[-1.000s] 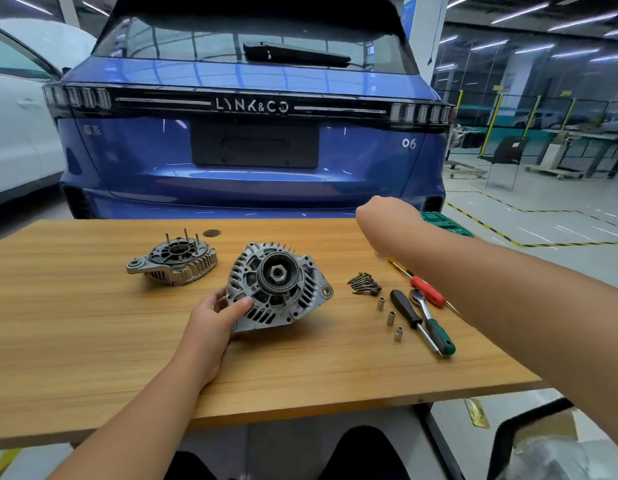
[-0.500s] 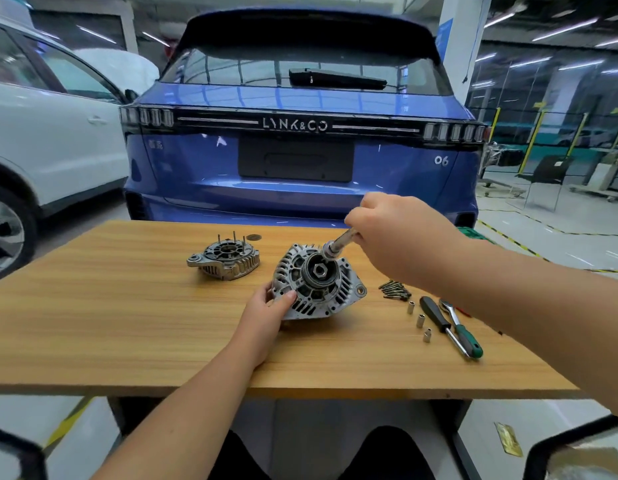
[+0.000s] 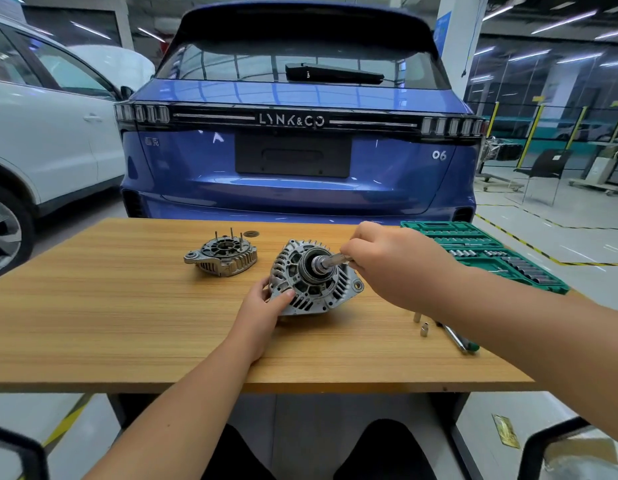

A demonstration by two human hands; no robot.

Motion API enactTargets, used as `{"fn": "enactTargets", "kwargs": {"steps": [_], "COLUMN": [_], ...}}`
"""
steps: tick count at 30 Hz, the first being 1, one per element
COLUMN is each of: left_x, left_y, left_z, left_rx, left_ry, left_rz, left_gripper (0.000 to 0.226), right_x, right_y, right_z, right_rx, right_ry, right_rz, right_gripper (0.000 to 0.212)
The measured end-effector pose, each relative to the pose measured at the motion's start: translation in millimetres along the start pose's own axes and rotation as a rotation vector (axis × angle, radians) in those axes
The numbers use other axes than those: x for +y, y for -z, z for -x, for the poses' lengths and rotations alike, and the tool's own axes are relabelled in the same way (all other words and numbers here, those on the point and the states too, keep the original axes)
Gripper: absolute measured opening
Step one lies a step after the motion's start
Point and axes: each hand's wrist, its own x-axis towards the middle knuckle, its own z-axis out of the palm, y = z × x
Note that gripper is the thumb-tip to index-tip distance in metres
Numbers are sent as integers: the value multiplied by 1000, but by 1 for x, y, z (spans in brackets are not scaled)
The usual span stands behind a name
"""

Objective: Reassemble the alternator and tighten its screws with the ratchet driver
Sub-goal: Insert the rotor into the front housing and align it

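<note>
The silver alternator body stands tilted on the wooden table, its front face toward me. My left hand grips its lower left rim, thumb across the vents. My right hand grips a metal tool whose socket end sits on the nut at the alternator's centre. The alternator's rear end cover, with studs pointing up, lies apart to the left. A ratchet driver with a green handle lies at the right, partly hidden under my right forearm.
Two small sockets stand near the ratchet. An open green socket set case lies at the table's far right. A blue car is parked just beyond the table and a white car is at the left. My knees are under the front edge.
My right hand came back from the far right with a metal tool and set its end on the alternator's centre nut. My left hand stayed on the alternator. My view shifted left.
</note>
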Motion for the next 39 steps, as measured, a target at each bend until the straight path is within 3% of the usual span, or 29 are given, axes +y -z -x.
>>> {"fn": "enactTargets", "kwargs": {"steps": [8, 12, 18, 22, 25, 28, 31, 33, 35, 37, 39], "left_x": [0, 1, 2, 5, 11, 31, 59, 72, 77, 76, 75], "left_y": [-1, -1, 0, -2, -7, -12, -28, -38, -41, -41, -42], "left_z": [1, 2, 3, 7, 13, 19, 13, 7, 1, -4, -4], "left_rx": [7, 7, -1, -6, 122, 110, -92, -158, -157, -141, -122], "left_ry": [6, 8, 9, 5, -142, -508, -672, -687, -669, -664, -671], "left_rz": [-3, 8, 8, -20, -349, -677, -862, -955, -963, -942, -933], "left_gripper": [63, 58, 70, 72, 87, 94, 82, 66, 48, 35, 31], "right_x": [-1, -1, -3, -4, -5, -2, 1, 4, 5, 3, 1], "right_y": [-3, 3, 11, 8, 4, 2, -1, -2, 1, 4, 5], "right_z": [-6, -17, -32, -31, -25, -22, -20, -20, -20, -22, -28], "right_rx": [-45, -49, -158, -125, -60, -39, -24, -68, -115, -123, -120], "right_ry": [10, -31, -178, -330, -244, -163, -79, -57, -35, -54, -102], "right_rz": [-3, -10, 35, -58, -24, -85, -107, -88, -30, 49, 153], "right_gripper": [26, 8, 47, 50, 40, 34, 18, 22, 27, 13, 30]}}
